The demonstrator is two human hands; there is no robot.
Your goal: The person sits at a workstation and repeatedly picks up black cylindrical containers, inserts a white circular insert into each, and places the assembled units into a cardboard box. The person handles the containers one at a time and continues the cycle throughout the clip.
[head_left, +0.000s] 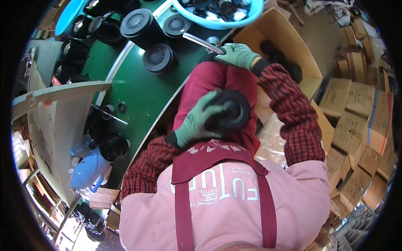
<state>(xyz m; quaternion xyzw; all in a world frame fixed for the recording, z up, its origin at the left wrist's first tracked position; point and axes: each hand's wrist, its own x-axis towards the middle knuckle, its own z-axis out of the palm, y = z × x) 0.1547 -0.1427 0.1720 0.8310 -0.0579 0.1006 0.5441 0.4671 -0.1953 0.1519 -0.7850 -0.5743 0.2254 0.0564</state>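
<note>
My left hand point(197, 120), in a green glove, grips a round black plastic piece point(231, 112) from its left side, over my lap. That piece has a hollow centre and a thick rim. My right hand point(239, 56), also gloved in green, is closed round a slim silver metal rod point(202, 42) at the bench edge. The rod's other end points up and left, and its gripped end is hidden by the fingers. Close by on the bench stand a round black lidded piece point(158, 57) and a taller black container point(142, 27).
A light blue basin point(222, 24) of small parts sits at the far edge of the green bench point(142, 94). On my right is an open cardboard box point(307, 54) holding black pieces, with stacked cartons point(349, 125) beyond. A blue jug point(88, 170) stands at left.
</note>
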